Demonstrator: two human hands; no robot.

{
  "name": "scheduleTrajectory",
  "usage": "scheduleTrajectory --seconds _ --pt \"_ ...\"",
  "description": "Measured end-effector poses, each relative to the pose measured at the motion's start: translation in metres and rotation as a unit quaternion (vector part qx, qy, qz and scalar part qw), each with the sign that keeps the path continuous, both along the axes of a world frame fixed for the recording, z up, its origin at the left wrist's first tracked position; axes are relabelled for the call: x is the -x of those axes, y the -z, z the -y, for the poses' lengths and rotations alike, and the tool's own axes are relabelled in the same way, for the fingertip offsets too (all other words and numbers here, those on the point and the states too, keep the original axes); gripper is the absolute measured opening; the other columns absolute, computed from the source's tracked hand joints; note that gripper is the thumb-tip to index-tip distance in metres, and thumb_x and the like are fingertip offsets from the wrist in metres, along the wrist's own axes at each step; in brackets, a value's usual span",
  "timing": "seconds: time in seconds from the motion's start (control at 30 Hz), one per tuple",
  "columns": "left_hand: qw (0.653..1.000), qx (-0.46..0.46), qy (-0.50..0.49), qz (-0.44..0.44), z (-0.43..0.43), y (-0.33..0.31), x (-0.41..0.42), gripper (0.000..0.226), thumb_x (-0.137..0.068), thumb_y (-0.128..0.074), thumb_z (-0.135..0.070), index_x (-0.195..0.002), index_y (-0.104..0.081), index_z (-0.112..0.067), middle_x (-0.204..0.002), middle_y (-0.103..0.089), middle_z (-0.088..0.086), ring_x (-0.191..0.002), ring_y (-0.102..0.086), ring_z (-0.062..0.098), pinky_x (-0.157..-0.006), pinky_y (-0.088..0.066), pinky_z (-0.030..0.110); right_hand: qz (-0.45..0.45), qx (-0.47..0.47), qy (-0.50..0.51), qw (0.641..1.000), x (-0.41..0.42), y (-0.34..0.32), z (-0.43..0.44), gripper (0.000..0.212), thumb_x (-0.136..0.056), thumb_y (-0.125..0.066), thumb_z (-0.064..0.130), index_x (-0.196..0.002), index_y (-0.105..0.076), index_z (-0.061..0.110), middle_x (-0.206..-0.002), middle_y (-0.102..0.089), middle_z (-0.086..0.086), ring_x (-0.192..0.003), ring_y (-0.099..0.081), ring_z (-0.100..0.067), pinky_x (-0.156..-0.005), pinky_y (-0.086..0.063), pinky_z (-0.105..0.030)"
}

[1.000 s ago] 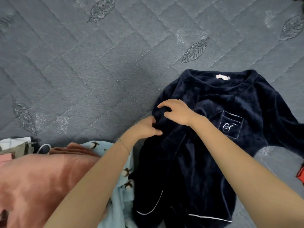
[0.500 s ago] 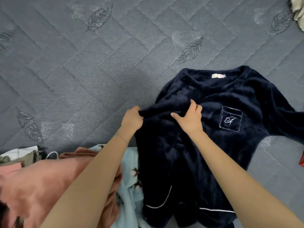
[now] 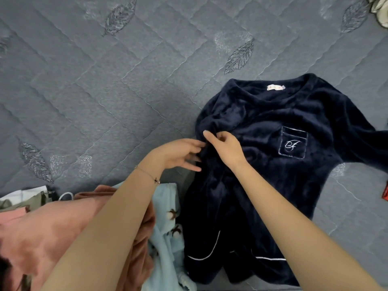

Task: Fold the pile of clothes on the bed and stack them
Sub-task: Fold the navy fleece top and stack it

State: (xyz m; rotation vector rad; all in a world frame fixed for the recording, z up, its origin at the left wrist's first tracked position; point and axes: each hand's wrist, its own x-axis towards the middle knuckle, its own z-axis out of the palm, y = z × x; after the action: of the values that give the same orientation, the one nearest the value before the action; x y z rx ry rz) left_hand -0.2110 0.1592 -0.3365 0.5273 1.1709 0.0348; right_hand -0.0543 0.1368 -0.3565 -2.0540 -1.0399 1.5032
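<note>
A navy fleece top (image 3: 273, 164) with a stitched chest pocket lies on the grey quilted bed (image 3: 105, 101), collar pointing away from me. Its left sleeve is tucked in over the body. My right hand (image 3: 227, 149) rests on the top's left shoulder and pinches a fold of the fabric there. My left hand (image 3: 180, 154) is beside it at the garment's left edge, fingers spread, fingertips touching the cloth. The pile lies near me at the left: a pink fleece garment (image 3: 52, 232) and a light blue printed one (image 3: 165, 238).
Olive and white clothes (image 3: 23, 198) peek out at the left edge behind the pink garment. A red item (image 3: 385, 194) shows at the right edge and a pale cloth (image 3: 379, 7) in the top right corner. Grey quilt stretches far and left.
My left hand has let go of the sleeve edge and opened out. My right hand has shifted left and now pinches the fold at the shoulder. The sleeve lies folded inward.
</note>
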Motion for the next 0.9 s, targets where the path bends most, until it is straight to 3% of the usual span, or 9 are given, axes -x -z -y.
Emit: scheduleTrajectory --seconds 0.07,0.13,0.17,0.23,0.43,0.53,0.67,0.77,0.9 --pt "0.998 -0.022 0.036 -0.048 0.0 0.001 -0.004 0.027 -0.102 -0.04 -0.006 -0.105 -0.062 -0.021 -0.111 -0.065 0.0 -0.089 -0.066 0.016 -0.062 -0.059 0.031 0.048 -0.04 0.012 0.998 -0.004 0.001 0.0 0.03 -0.091 -0.064 0.032 -0.076 -0.047 0.014 -0.067 -0.044 0.008 -0.062 -0.041 -0.008 -0.062 -0.032 -0.023" --pt "0.986 -0.065 0.02 -0.152 -0.002 0.008 -0.006 0.024 -0.101 -0.04 -0.008 -0.093 -0.06 -0.017 -0.112 -0.065 0.01 -0.079 -0.064 0.017 -0.059 -0.054 0.028 0.075 -0.049 0.038 0.995 -0.011 0.002 0.003 0.016 -0.097 -0.056 0.024 -0.098 -0.055 0.009 -0.078 -0.053 0.004 -0.066 -0.047 -0.009 -0.063 -0.035 -0.022" --pt "0.973 -0.094 0.018 -0.208 -0.002 0.013 -0.005 0.02 -0.101 -0.04 -0.008 -0.094 -0.058 -0.014 -0.11 -0.062 0.011 -0.079 -0.061 0.018 -0.06 -0.051 0.028 0.075 -0.05 0.055 0.994 -0.014 0.003 0.006 0.018 -0.1 -0.05 0.023 -0.108 -0.054 0.008 -0.083 -0.057 0.002 -0.066 -0.05 -0.008 -0.06 -0.037 -0.022" --pt "0.95 -0.138 0.068 -0.273 -0.001 0.024 -0.004 0.02 -0.099 -0.042 -0.006 -0.112 -0.056 -0.01 -0.108 -0.055 0.012 -0.088 -0.055 0.022 -0.064 -0.045 0.029 0.067 -0.046 0.083 0.993 -0.021 0.007 0.015 0.015 -0.103 -0.042 0.021 -0.105 -0.051 0.009 -0.078 -0.056 0.002 -0.063 -0.048 -0.009 -0.057 -0.038 -0.023" --pt "0.98 -0.045 0.115 -0.157 0.016 0.028 -0.031 0.041 -0.102 -0.048 -0.016 -0.141 -0.039 -0.011 -0.134 -0.053 0.012 -0.116 -0.057 0.026 -0.088 -0.051 0.036 0.071 -0.032 0.133 0.988 -0.043 0.018 0.029 0.022 -0.105 -0.035 0.017 -0.087 -0.045 0.009 -0.07 -0.045 0.004 -0.061 -0.038 -0.009 -0.052 -0.036 -0.015" --pt "0.99 -0.027 0.086 -0.109 0.019 0.03 -0.046 0.042 -0.102 -0.047 -0.022 -0.142 -0.038 -0.011 -0.133 -0.053 0.01 -0.109 -0.059 0.025 -0.074 -0.055 0.028 0.061 -0.036 0.134 0.988 -0.049 0.018 0.032 0.028 -0.104 -0.036 0.016 -0.076 -0.04 0.017 -0.069 -0.043 0.005 -0.06 -0.037 -0.007 -0.05 -0.036 -0.007" --pt "0.983 -0.077 0.083 -0.143 0.022 0.036 -0.059 0.033 -0.099 -0.053 -0.026 -0.126 -0.052 -0.007 -0.104 -0.058 0.008 -0.076 -0.054 0.012 -0.056 -0.048 0.02 0.044 -0.023 0.12 0.992 -0.056 0.015 0.027 0.02 -0.104 -0.038 0.02 -0.089 -0.051 0.013 -0.076 -0.05 0.005 -0.065 -0.045 -0.006 -0.051 -0.037 -0.003" --pt "0.972 -0.141 0.064 -0.174 0.02 0.038 -0.056 0.017 -0.097 -0.058 -0.024 -0.1 -0.058 -0.007 -0.09 -0.061 0.007 -0.066 -0.056 0.014 -0.061 -0.051 0.027 0.063 -0.024 0.111 0.992 -0.063 0.013 0.025 0.02 -0.104 -0.041 0.022 -0.096 -0.054 0.009 -0.076 -0.053 0.005 -0.063 -0.046 -0.006 -0.048 -0.038 -0.004" --pt "0.952 -0.225 0.045 -0.201 0.02 0.029 -0.045 0.02 -0.096 -0.059 -0.019 -0.087 -0.06 0.0 -0.078 -0.054 0.014 -0.072 -0.053 0.022 -0.074 -0.05 0.039 0.094 -0.013 0.1 0.99 -0.064 0.009 0.025 0.021 -0.103 -0.043 0.023 -0.1 -0.055 0.006 -0.073 -0.053 0.004 -0.059 -0.045 -0.007 -0.045 -0.039 -0.007"
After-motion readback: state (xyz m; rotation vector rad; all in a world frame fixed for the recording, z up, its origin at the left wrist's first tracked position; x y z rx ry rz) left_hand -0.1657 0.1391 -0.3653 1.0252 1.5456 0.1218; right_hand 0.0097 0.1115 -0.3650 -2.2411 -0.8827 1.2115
